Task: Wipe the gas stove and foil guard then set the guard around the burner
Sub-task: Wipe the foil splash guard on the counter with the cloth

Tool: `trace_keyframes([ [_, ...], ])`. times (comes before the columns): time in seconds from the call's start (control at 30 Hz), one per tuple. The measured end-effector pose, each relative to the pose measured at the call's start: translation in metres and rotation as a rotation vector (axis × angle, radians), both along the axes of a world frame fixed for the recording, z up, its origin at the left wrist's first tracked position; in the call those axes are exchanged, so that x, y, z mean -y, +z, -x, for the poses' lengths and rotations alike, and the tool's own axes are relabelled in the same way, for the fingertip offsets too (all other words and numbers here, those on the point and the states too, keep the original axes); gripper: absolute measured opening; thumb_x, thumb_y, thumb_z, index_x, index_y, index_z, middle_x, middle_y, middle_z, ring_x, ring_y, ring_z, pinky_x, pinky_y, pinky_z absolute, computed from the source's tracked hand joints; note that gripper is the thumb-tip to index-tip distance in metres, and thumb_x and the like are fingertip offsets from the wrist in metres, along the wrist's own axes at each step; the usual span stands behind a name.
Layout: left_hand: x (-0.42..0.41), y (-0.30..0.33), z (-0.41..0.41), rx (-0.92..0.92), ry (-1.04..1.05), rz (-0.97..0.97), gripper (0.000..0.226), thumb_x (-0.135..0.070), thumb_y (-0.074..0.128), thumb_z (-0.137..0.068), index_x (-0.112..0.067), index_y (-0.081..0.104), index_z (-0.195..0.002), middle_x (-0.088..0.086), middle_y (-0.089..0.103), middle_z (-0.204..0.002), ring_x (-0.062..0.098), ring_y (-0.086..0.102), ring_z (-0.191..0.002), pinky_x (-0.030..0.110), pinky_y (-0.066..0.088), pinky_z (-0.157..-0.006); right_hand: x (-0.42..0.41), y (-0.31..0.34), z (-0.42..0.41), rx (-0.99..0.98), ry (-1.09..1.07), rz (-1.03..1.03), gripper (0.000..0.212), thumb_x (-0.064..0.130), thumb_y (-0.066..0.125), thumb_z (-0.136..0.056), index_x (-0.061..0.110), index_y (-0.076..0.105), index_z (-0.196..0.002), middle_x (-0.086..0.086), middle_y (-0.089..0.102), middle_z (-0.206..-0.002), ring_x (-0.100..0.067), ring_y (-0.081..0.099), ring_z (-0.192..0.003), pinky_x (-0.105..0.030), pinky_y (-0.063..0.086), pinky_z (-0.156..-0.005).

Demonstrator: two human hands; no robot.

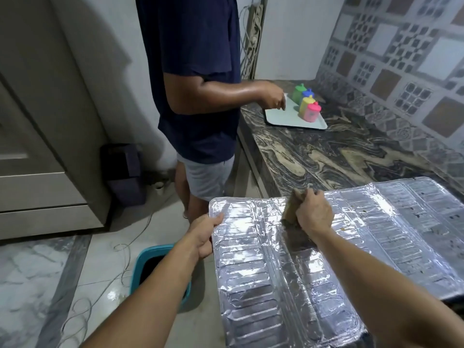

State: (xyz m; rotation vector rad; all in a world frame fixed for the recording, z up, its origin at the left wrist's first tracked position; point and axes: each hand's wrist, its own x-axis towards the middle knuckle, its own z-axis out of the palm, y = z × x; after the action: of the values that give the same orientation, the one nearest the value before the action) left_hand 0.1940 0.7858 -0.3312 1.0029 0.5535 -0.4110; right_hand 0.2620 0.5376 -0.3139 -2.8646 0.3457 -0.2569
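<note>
Silver foil guard (313, 259) lies flat over the counter edge (wiping step), left hand (204, 234) gripping its rim, right hand (312, 214) pressing a brown cloth (291, 212); next, probably more strokes rightward.

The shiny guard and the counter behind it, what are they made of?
The guard looks like thin aluminium foil: mirror-bright, crinkled, with pressed ribs that catch the light. The counter looks like polished stone, perhaps marble or granite, with swirling dark and tan veins; it could also be a printed surface. The left hand holds the guard's edge.
</note>
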Motion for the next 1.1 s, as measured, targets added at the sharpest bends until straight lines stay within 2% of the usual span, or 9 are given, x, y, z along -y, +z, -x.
trace_keyframes([
  [0.1, 0.0, 0.0, -0.005, -0.042, 0.041, -0.156, 0.012, 0.002, 0.05, -0.096, -0.002, 0.06, -0.09, 0.021, 0.066, -0.089, 0.036, 0.064, -0.078, 0.057, 0.052, -0.083, -0.016, 0.004, 0.008, 0.03, 0.351, -0.059, 0.029, 0.03, 0.054, -0.096, 0.018, 0.061, -0.121, -0.011, 0.053, -0.109, -0.017, 0.044, -0.083, -0.028, 0.038, -0.068],
  [0.2, -0.003, -0.009, -0.014, -0.097, 0.092, -0.325, 0.009, -0.001, 0.06, -0.091, 0.001, 0.062, -0.1, 0.023, 0.066, -0.103, 0.037, 0.065, -0.088, 0.057, 0.052, -0.084, -0.007, -0.004, 0.015, -0.022, 0.654, 0.11, 0.028, 0.026, 0.054, -0.095, 0.023, 0.068, -0.119, -0.012, 0.054, -0.114, -0.021, 0.052, -0.095, -0.029, 0.044, -0.071],
  [0.4, -0.005, -0.019, -0.022, -0.138, 0.104, -0.451, 0.038, -0.006, 0.062, -0.092, 0.004, 0.053, -0.128, 0.017, 0.055, -0.131, 0.034, 0.055, -0.119, 0.043, 0.048, -0.09, 0.07, -0.009, 0.002, -0.052, 0.108, 0.149, 0.026, 0.025, 0.055, -0.095, 0.018, 0.07, -0.115, -0.013, 0.051, -0.111, -0.03, 0.049, -0.106, -0.038, 0.048, -0.08],
  [0.5, -0.006, -0.029, -0.03, -0.104, 0.092, -0.537, 0.041, -0.01, 0.072, -0.083, 0.003, 0.059, -0.119, 0.018, 0.064, -0.117, 0.037, 0.062, -0.104, 0.05, 0.051, -0.092, 0.085, -0.001, -0.005, 0.001, -0.177, 0.008, 0.027, 0.023, 0.053, -0.095, 0.004, 0.069, -0.106, -0.014, 0.046, -0.103, -0.034, 0.05, -0.102, -0.039, 0.045, -0.083],
  [0.6, -0.002, -0.033, -0.036, -0.096, 0.14, -0.573, 0.056, -0.015, 0.079, -0.071, 0.002, 0.059, -0.121, 0.019, 0.066, -0.115, 0.038, 0.066, -0.1, 0.054, 0.052, -0.09, 0.06, 0.002, -0.008, 0.089, 0.019, -0.089, 0.027, 0.026, 0.06, -0.092, 0.009, 0.066, -0.112, -0.008, 0.041, -0.102, -0.025, 0.047, -0.095, -0.032, 0.043, -0.078],
  [0.77, 0.005, -0.034, -0.041, -0.122, 0.172, -0.659, 0.074, -0.012, 0.075, -0.083, 0.005, 0.035, -0.143, 0.02, 0.045, -0.145, 0.037, 0.045, -0.131, 0.036, 0.034, -0.108, 0.033, -0.021, -0.004, -0.079, 0.555, 0.062, 0.04, 0.044, 0.048, -0.096, 0.028, 0.057, -0.132, -0.01, 0.045, -0.122, -0.025, 0.046, -0.108, -0.041, 0.048, -0.092],
  [0.87, 0.006, -0.039, -0.046, -0.135, 0.191, -0.658, 0.076, -0.012, 0.075, -0.083, 0.003, 0.034, -0.145, 0.02, 0.043, -0.147, 0.037, 0.043, -0.132, 0.036, 0.032, -0.109, 0.054, -0.036, -0.011, -0.127, 0.422, 0.039, 0.04, 0.043, 0.048, -0.096, 0.032, 0.053, -0.135, -0.011, 0.047, -0.119, -0.028, 0.048, -0.105, -0.043, 0.049, -0.09],
  [0.97, 0.01, -0.038, -0.048, -0.173, 0.193, -0.685, 0.07, -0.009, 0.073, -0.084, 0.003, 0.037, -0.143, 0.018, 0.048, -0.143, 0.035, 0.048, -0.128, 0.034, 0.038, -0.103, 0.081, -0.035, -0.018, -0.047, 0.156, -0.082, 0.021, 0.029, 0.05, -0.096, 0.027, 0.061, -0.113, -0.013, 0.047, -0.11, -0.032, 0.049, -0.104, -0.043, 0.049, -0.089],
  [1.1, 0.022, -0.032, -0.046, -0.066, 0.156, -1.09, 0.058, -0.017, 0.071, -0.075, -0.005, 0.049, -0.127, 0.016, 0.056, -0.131, 0.035, 0.055, -0.114, 0.039, 0.045, -0.096, 0.102, -0.021, -0.022, -0.083, -0.146, -0.207, 0.017, 0.019, 0.052, -0.095, 0.014, 0.063, -0.106, -0.009, 0.035, -0.102, -0.033, 0.047, -0.103, -0.037, 0.042, -0.084],
])
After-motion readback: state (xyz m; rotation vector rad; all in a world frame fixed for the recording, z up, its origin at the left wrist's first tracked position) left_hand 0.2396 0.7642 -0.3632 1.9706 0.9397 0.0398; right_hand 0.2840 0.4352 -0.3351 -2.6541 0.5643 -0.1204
